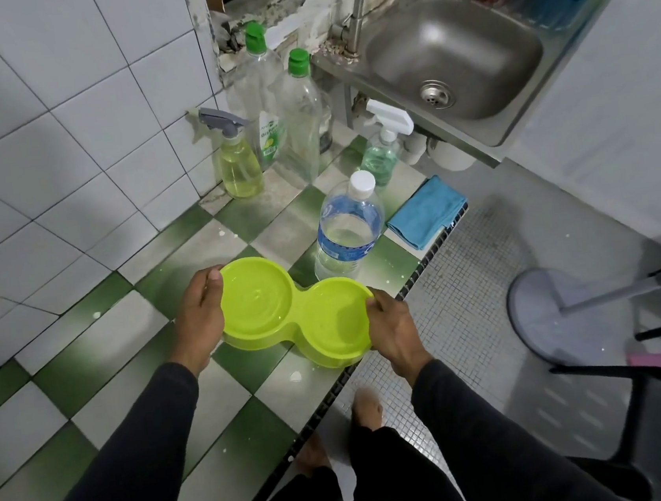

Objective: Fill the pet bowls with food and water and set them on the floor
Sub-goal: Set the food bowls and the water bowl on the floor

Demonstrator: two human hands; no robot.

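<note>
Glossy lime plastic double bowl [294, 308], both hands gripping.

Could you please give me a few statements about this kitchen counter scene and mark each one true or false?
1. Both hands hold the green double pet bowl, the left hand at one end and the right hand at the other. True.
2. The water bottle has a green cap. False: its cap is white.
3. The bowl sits in the sink. False: it is at the counter edge.
4. A folded blue cloth lies on the counter beside the water bottle. True.
</note>
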